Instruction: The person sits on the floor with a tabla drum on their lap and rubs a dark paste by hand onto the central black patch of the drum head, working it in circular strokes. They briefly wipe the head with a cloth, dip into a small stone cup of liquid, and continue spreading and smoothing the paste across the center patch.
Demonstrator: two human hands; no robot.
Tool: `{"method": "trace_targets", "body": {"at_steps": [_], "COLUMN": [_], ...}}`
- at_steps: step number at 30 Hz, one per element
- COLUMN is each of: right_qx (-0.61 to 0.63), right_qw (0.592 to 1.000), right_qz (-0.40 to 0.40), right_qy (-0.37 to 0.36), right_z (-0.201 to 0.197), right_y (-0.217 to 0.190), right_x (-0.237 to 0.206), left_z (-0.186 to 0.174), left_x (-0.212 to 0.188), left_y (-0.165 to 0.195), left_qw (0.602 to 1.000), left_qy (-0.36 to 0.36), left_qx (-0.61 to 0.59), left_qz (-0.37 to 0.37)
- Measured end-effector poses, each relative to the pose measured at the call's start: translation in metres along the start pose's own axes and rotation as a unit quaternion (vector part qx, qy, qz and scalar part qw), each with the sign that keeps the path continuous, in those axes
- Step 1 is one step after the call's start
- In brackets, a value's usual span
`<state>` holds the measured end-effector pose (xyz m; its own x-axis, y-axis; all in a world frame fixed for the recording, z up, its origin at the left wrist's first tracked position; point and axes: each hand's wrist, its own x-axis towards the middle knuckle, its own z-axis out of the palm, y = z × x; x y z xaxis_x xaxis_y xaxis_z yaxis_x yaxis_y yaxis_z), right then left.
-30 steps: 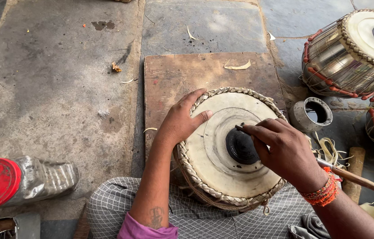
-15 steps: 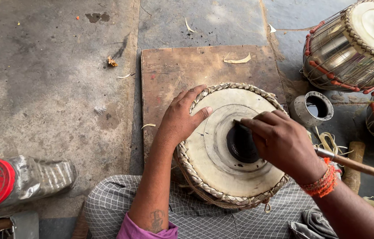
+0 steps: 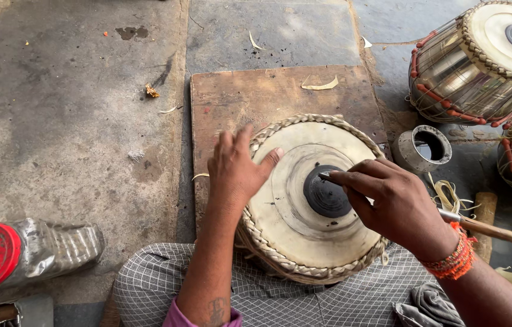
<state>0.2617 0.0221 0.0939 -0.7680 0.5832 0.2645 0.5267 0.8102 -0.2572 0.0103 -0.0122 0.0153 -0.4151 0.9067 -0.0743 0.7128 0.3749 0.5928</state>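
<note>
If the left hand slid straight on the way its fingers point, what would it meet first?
The left hand points up and away; past the drum's braided rim it would likely meet the bare wooden board.

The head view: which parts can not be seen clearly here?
- Tool tip: under the right hand, on the drum head.
- Drum body: hidden below its own head and the lap.
- Left hand: fingers blurred.
- Red-capped jar: cut off by the left edge.

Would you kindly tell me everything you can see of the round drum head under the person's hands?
The round pale skin drum head has a braided straw-coloured rim and a black central disc. It lies tilted against the person's checked lap, over a brown wooden board. The left hand presses its left edge; the right hand holds a wooden-handled tool's tip on the disc.
</note>
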Motion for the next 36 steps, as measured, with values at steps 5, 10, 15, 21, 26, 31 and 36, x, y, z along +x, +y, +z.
{"method": "trace_targets", "body": {"at_steps": [5, 10, 15, 21, 26, 31, 36], "right_qx": [-0.035, -0.071, -0.038, -0.053, -0.034, 0.039, 0.039], "right_qw": [0.998, 0.994, 0.988, 0.989, 0.982, 0.995, 0.999], "right_qz": [-0.044, -0.073, -0.132, -0.125, -0.169, -0.089, -0.027], "right_qy": [-0.012, -0.032, -0.071, -0.061, -0.075, -0.016, 0.024], "right_z": [0.004, 0.010, 0.007, 0.008, 0.011, 0.003, -0.008], "right_y": [0.005, -0.002, -0.012, 0.004, -0.003, 0.001, 0.006], "right_x": [0.013, 0.022, 0.015, 0.031, 0.005, -0.005, 0.003], "left_z": [0.000, 0.010, 0.012, 0.009, 0.008, 0.009, 0.007], "left_x": [0.017, 0.019, 0.020, 0.017, 0.016, 0.008, -0.001], "left_y": [-0.008, -0.017, -0.016, -0.014, -0.012, -0.009, -0.009], "left_qw": [0.975, 0.981, 0.983, 0.983, 0.994, 0.996, 0.998], "left_qy": [-0.044, -0.028, -0.027, -0.008, -0.010, 0.049, 0.046], "left_qx": [-0.162, -0.129, -0.131, -0.112, -0.066, -0.054, 0.040], "left_qz": [0.142, 0.139, 0.124, 0.143, 0.090, 0.046, -0.031]}}
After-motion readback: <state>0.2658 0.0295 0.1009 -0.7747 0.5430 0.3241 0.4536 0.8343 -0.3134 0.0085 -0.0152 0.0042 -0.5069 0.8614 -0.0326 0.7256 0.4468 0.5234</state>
